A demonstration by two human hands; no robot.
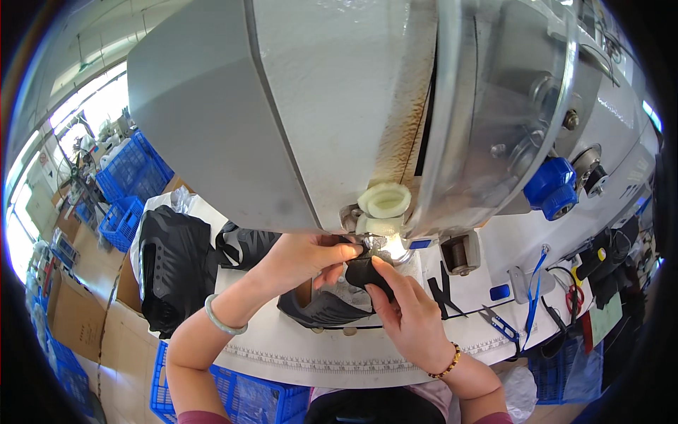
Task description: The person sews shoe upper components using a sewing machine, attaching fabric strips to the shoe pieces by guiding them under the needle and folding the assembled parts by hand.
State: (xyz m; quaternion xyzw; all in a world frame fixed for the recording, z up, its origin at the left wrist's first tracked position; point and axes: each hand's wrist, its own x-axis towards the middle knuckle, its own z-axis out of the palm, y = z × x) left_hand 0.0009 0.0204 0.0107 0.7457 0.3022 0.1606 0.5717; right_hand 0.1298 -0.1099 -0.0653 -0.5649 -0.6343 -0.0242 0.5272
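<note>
A black shoe upper point(321, 309) lies on the white table under the head of a large grey sewing machine point(205, 120). My left hand point(305, 260) reaches in from the left, thumb and fingers pinched on the upper's raised black fabric edge. From the right, my right hand point(408, 307) grips the same dark part, thumb and forefinger pressed against it. Both hands are close below the machine's pale green ring-shaped part point(385, 201), beside a bright work light point(390, 247). The needle and the exact spot beneath it are hidden.
More black shoe uppers point(173, 265) are piled at the left. To the right lie black strips point(443, 291), blue-handled thread snips point(500, 323), a blue lanyard point(534, 293) and red-handled scissors point(575, 297). A blue crate point(229, 389) stands below the ruler-marked table edge.
</note>
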